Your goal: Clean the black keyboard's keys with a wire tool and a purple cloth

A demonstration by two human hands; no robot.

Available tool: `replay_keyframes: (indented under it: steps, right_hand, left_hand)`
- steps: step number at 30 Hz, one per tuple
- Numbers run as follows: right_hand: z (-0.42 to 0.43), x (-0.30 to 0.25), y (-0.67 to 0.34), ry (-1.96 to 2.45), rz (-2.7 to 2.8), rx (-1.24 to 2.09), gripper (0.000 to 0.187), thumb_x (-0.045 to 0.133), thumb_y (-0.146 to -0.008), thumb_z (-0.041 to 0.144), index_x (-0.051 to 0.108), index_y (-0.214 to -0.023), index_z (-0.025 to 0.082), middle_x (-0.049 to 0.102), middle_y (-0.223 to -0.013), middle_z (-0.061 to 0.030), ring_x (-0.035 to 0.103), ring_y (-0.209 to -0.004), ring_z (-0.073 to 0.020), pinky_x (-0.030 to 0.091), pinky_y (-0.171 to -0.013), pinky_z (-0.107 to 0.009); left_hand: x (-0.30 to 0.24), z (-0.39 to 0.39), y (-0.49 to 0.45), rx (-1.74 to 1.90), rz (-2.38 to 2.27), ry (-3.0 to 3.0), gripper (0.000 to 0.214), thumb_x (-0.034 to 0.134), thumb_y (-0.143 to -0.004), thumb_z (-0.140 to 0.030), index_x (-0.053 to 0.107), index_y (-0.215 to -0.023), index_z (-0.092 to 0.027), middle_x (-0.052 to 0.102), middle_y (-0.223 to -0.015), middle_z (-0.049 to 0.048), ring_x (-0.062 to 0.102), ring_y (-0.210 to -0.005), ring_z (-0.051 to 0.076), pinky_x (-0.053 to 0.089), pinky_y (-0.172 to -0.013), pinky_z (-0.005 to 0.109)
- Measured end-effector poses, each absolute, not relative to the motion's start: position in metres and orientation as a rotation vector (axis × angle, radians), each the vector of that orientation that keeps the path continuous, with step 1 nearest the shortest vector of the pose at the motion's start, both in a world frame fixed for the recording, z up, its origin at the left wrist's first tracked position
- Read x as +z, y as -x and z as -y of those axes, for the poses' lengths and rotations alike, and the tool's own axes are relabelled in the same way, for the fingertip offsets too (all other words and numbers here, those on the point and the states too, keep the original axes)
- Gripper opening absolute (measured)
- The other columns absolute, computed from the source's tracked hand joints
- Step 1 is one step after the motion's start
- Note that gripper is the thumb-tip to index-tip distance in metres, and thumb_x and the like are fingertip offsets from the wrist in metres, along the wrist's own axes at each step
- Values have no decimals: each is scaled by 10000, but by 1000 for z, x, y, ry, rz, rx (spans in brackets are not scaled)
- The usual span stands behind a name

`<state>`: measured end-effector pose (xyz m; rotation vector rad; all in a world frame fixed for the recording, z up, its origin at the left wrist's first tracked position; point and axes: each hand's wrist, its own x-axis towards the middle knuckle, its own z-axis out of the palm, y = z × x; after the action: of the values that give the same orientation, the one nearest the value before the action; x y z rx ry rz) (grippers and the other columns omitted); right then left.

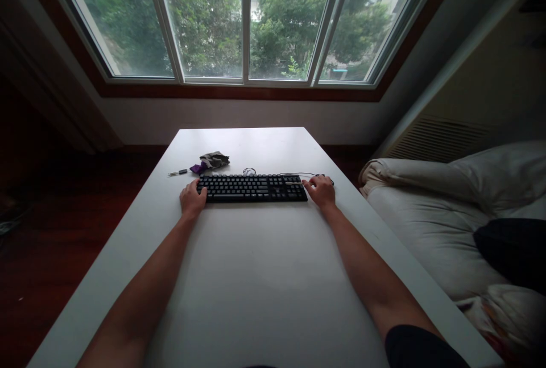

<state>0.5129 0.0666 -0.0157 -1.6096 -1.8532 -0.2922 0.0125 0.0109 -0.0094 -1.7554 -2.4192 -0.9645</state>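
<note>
A black full-size keyboard point(239, 189) lies across the white table point(256, 265). At its left end, my left hand point(193, 197) is closed round the edge, with the thumb over the near corner. My right hand point(322, 190) is beside the right end, fingers curled and thumb pointing towards the number pad. Something dark shows at the outer side of these fingers, too small to name. A thin pale strip point(293, 184) lies over the number pad, close to my right thumb; whether they touch is unclear. A thin black cable point(301, 173) runs behind the keyboard towards my right hand.
Behind the keyboard's left end lie a crumpled grey and purple cloth or wrapper point(213, 160) and a slim tool with a dark handle point(182, 172). A small cable loop point(249, 171) sits behind the middle. A pale bed or sofa point(426, 214) stands right; a window point(245, 21) is ahead.
</note>
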Motion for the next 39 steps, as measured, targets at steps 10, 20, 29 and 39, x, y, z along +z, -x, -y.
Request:
replay_keyframes:
  steps: [10,20,29,39]
  right_hand:
    - [-63,-12,-504,1533,1923,-281,350,520,-985,471,680,-808,215,603,-859,-100,504,-928,-280,402,-827,-400]
    - [-59,-4,-497,1518,1979,-306,357,503,-997,460,680,-806,217,623,-855,-99,504,-916,-274,392,-799,-384]
    - [-55,3,-506,1619,1931,-410,313,520,-955,383,671,-756,195,626,-836,-106,482,-893,-262,349,-739,-349]
    - [-60,-2,-522,1674,1781,-394,189,502,-910,273,654,-825,202,638,-797,-98,497,-832,-269,335,-692,-357]
  left_hand:
    - [-11,-11,-12,-977,2415,1760,463,539,-920,-369,583,-1345,-191,660,-1256,131,594,-1158,307,424,-1048,442]
    - [-13,-12,-12,-963,2400,1761,464,532,-918,-374,585,-1339,-188,663,-1262,124,600,-1145,308,433,-1043,434]
    - [-11,-12,-12,-966,2408,1765,461,531,-917,-373,588,-1337,-192,657,-1264,133,596,-1154,309,425,-1051,444]
    - [-11,-11,-12,-964,2417,1761,465,533,-916,-379,585,-1337,-188,659,-1265,133,592,-1165,314,421,-1053,440]
